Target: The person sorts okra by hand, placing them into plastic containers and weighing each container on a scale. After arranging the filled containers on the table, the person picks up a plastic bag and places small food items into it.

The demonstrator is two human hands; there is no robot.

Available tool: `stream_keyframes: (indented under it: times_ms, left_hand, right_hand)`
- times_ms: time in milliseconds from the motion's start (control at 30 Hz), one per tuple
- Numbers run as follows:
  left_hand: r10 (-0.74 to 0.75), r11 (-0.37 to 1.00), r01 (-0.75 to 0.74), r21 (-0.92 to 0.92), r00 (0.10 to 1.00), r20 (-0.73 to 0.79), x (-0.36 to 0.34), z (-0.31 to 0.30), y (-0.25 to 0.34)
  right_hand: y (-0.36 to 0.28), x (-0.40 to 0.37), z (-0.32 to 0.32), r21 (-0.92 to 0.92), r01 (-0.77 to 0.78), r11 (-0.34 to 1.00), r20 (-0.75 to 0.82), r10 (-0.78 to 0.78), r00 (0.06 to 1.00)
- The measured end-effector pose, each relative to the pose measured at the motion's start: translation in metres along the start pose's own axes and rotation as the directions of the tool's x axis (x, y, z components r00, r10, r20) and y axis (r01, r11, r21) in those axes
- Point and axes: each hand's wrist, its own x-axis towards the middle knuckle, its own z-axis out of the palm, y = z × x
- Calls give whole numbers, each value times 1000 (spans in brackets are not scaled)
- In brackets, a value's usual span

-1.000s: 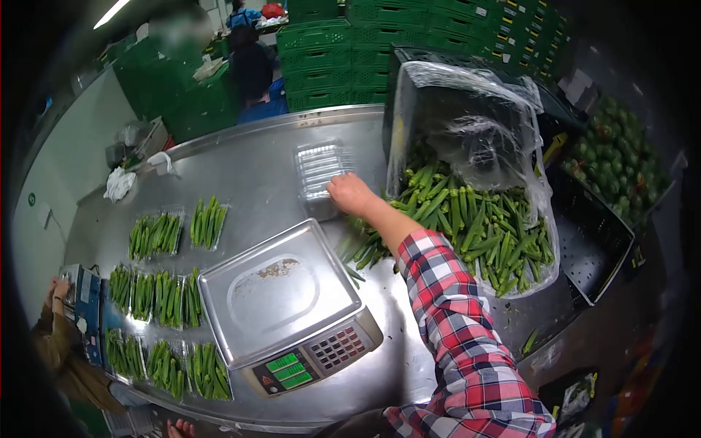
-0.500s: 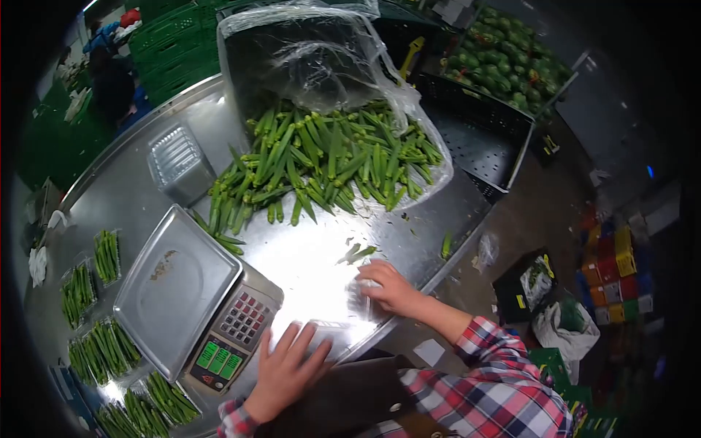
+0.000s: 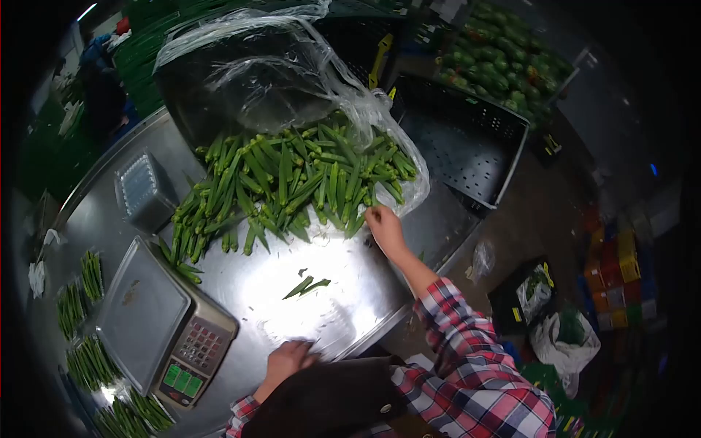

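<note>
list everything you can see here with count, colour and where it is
okra pile: one, green, mid-table on the plastic liner
plastic liner: one, clear, under and behind the pile
loose pods: two, green, bare table before the pile
scale: one, grey, left
trays: one stack, clear, left of the pile
okra packs: several, green, far left
crate: one, black, right of the pile
fruit: many, green, top right
table: one, steel
right hand: one, touching the pile's near edge
left hand: one, at the table's near edge
</note>
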Motion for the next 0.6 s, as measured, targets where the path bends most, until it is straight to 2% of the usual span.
stream_keyframes:
  times_ms: [100, 133, 267, 367, 467, 500, 533, 567, 600]
  left_hand:
    - [-308, 922, 299, -245, 951, 3, 45, -5, 35]
    - [-322, 890, 281, -360, 945, -58, 63, -2, 45]
    - [-401, 805, 306, -509, 912, -86, 125, 16, 60]
    - [-392, 825, 262, -501, 904, -172, 169, 22, 58]
    - [-375, 864, 214, -456, 877, -300, 213, 31, 61]
    - [-386, 833, 214, -510, 885, -261, 223, 37, 56]
    - [-468, 633, 262, -729, 879, -90, 230, 40, 48]
    - [-495, 374, 309, -875, 864, 94, 235, 44, 38]
    - [-510, 177, 309, -934, 841, 181, 237, 50, 29]
  right_hand:
    - [4, 65, 15, -12, -21, 1000, -8, 21, 1000]
    - [4, 76, 22, -14, -36, 999, -5, 36, 999]
    - [2, 96, 31, -31, -70, 997, 126, 74, 989]
    - [-2, 89, 2, 223, -86, 971, 183, 45, 982]
    - [-29, 52, -34, 376, -79, 923, 461, -113, 880]
    - [-27, 43, -33, 420, -39, 907, 584, -237, 777]
    - [-19, 42, -25, 408, 54, 911, 539, -288, 792]
    - [-15, 45, -19, 390, 148, 909, 494, -342, 800]
    - [-14, 55, -14, 280, 53, 959, 449, -180, 875]
